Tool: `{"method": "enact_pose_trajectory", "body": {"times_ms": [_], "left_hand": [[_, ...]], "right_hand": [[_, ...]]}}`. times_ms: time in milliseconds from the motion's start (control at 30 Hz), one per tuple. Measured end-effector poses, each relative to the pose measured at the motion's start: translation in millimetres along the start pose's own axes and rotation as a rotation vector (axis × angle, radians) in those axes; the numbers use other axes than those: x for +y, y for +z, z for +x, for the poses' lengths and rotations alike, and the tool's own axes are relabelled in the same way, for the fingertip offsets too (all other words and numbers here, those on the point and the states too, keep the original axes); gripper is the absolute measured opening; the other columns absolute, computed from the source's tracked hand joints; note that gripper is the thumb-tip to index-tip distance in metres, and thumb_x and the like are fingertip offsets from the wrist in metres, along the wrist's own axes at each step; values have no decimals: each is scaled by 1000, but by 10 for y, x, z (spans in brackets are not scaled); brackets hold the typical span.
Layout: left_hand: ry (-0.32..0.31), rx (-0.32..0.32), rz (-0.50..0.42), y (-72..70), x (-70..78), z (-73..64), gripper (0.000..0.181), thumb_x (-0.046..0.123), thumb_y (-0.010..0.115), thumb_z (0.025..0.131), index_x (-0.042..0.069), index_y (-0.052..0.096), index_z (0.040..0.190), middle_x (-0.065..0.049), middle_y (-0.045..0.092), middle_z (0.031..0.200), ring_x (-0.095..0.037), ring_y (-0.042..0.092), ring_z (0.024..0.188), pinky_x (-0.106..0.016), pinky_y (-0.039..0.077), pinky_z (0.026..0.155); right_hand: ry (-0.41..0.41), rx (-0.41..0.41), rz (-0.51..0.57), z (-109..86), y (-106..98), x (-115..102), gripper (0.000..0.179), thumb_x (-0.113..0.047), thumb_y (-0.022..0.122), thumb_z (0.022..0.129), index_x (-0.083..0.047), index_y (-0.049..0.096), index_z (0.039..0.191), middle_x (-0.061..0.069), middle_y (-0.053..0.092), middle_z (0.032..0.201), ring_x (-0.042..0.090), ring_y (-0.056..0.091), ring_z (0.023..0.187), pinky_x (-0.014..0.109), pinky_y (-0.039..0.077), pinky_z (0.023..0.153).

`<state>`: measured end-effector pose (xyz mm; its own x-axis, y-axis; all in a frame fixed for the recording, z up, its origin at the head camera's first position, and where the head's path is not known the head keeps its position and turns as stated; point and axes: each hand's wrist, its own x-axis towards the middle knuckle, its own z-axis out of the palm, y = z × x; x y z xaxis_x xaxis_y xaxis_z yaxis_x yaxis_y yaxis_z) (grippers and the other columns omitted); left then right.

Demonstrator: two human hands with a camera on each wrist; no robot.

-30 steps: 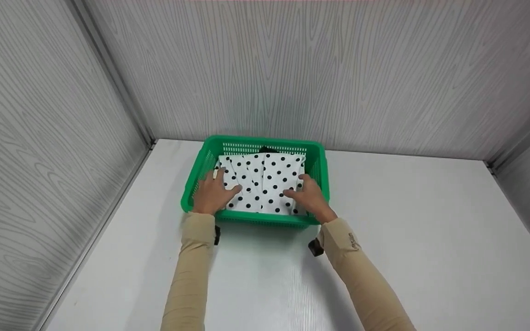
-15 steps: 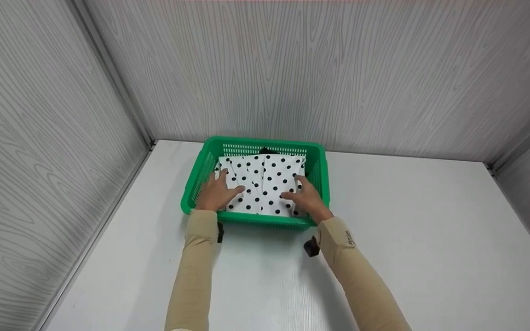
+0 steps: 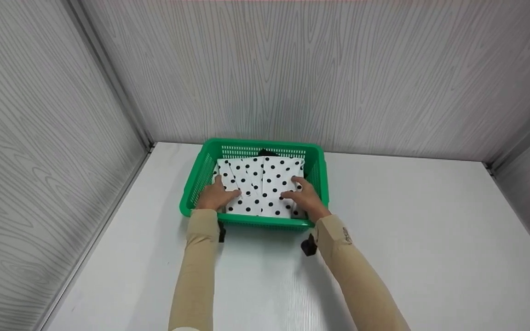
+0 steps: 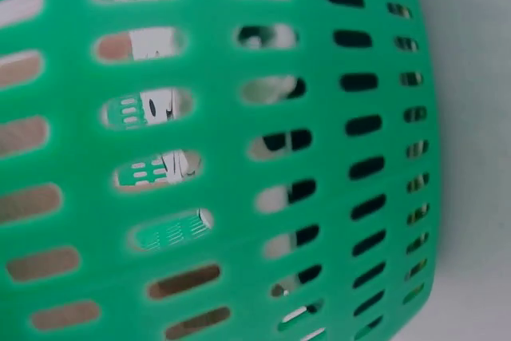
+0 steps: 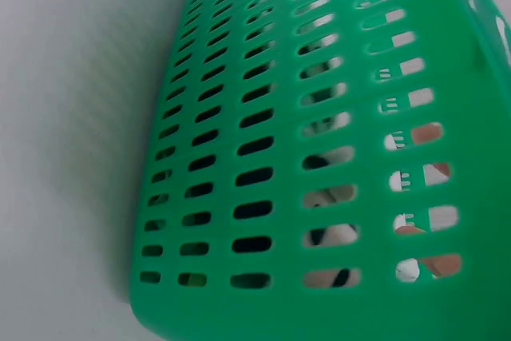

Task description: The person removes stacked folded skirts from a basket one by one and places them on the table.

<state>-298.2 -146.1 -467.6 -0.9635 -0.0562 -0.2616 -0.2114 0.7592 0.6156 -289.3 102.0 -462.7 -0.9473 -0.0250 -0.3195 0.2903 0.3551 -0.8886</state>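
Observation:
A white cloth with black polka dots (image 3: 269, 184) lies folded flat inside a green plastic basket (image 3: 258, 220). My left hand (image 3: 214, 195) reaches over the front rim to the cloth's left side, thumb pointing inward over the dots. On the right side, my right hand (image 3: 307, 195) rests at the cloth's edge with thumb and forefinger spread apart. Some fingertips are hidden between cloth and basket wall. Both wrist views are mostly filled by the slotted basket wall (image 4: 239, 189), with bits of skin and dotted cloth showing through the slots.
Something black (image 3: 267, 152) shows behind the cloth at the basket's back. The basket stands on a white table (image 3: 407, 230), close to a grey wood-grain panel (image 3: 265, 78). Another panel (image 3: 39, 161) rises along the left side.
Both hands have shifted slightly inward over the cloth, and the left fingers have drawn back a little towards the front. The cloth and basket stay in place.

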Motion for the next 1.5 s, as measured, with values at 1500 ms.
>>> {"method": "enact_pose_trajectory", "body": {"times_ms": [1500], "left_hand": [[259, 77, -487, -202, 146, -234, 74, 4, 73, 87, 9, 43, 155, -12, 34, 161, -28, 28, 147, -48, 29, 116]], "right_hand": [[-215, -54, 149, -150, -456, -96, 68, 4, 69, 88, -13, 51, 151, 12, 32, 161, 25, 38, 136, 42, 34, 114]]}}
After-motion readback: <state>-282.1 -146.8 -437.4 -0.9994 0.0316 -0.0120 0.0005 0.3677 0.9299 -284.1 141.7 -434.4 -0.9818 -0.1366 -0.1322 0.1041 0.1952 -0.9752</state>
